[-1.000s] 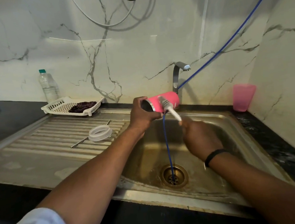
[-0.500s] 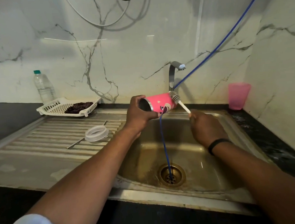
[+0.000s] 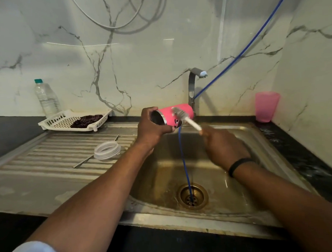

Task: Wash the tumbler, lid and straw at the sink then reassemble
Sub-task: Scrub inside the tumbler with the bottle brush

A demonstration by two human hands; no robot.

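**Scrubbing tumbler outside, over the basin**

My left hand [image 3: 152, 126] grips the tumbler [image 3: 177, 115] near its open end, fingers and thumb curled round the steel rim. Tumbler is pink, lying on its side in the air above the back edge of the sink [image 3: 261, 140], mouth pointing left, base toward the tap [image 3: 193, 82]. Dark marking on its lower side, can't make out what it is.

My right hand [image 3: 223, 148] is clenched on the handle of the brush [image 3: 185, 118]. White handle runs up and left from my fist; bristle head lies against the tumbler's outer wall, near the middle. Head is blurred. Black band [image 3: 237, 165] on that wrist.

Lid [image 3: 107, 150], clear, sits on the ribbed drainboard [image 3: 48, 159] left of the basin. Straw [image 3: 83, 162], thin metal, lies on the drainboard too, running diagonally under or behind the lid; can't tell if they touch.

Blue hose [image 3: 185, 163] comes down from upper right, passes behind the tumbler and drops into the drain [image 3: 192, 196].

Other stuff: white basket [image 3: 53, 124] with a dark cloth [image 3: 87, 120] at the back left, bottle [image 3: 47, 98] behind it by the wall, pink cup [image 3: 267, 106] on the counter at right.
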